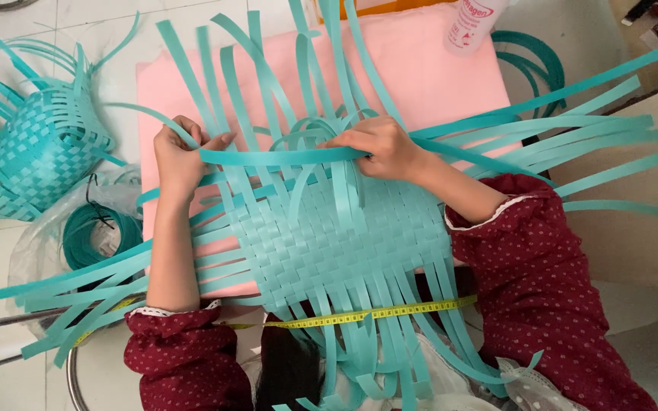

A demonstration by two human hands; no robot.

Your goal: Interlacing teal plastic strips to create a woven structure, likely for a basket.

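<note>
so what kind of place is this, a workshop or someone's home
Probably a home craft spot on a tiled floor: both hands work a teal strip into a flat woven mat, with a half-made basket and a strip coil beside it.

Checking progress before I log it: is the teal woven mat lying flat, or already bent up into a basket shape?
Flat. The woven mat lies spread on the pink board, its loose strips fanning outward on all sides.

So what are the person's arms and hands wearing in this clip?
Both hands, left hand and right hand, are bare, with no gloves or rings visible. The dark red sleeves carry small pale dots, are pushed up the forearms, and end in white scalloped trim.
</note>
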